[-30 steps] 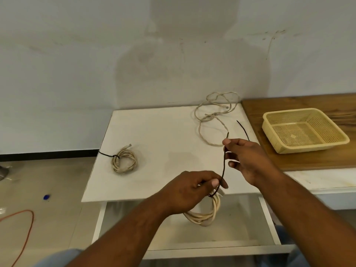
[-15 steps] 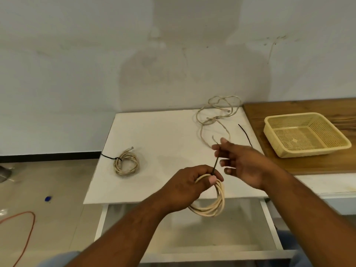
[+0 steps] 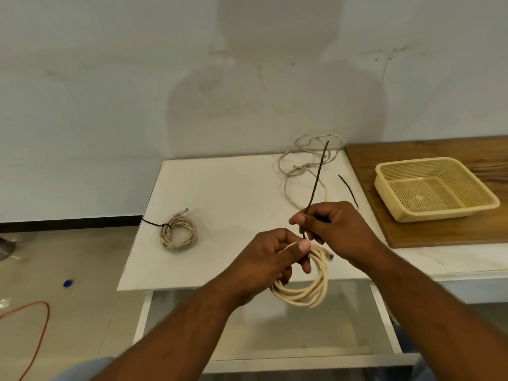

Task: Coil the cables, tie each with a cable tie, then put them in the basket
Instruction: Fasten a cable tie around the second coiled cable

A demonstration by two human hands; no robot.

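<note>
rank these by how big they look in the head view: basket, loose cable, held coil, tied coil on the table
1. basket, clearly largest.
2. loose cable and held coil: similar spread; the coil is nearer the camera and partly hidden, so unranked.
3. tied coil, smallest, though farther off than the held one.

The left hand (image 3: 275,257) covers the top of the coil (image 3: 308,291) it grips, so how the tie (image 3: 316,185) meets the coil cannot be seen; the tie's lower end vanishes among the fingers of the right hand (image 3: 339,229), and the near tip of a second tie (image 3: 347,188) on the worktop (image 3: 220,202) is lost at that hand's edge. The orange cord (image 3: 41,325) on the floor (image 3: 82,312) runs off the left and bottom edges; the blue speck (image 3: 68,283) is too small to tell.
</note>
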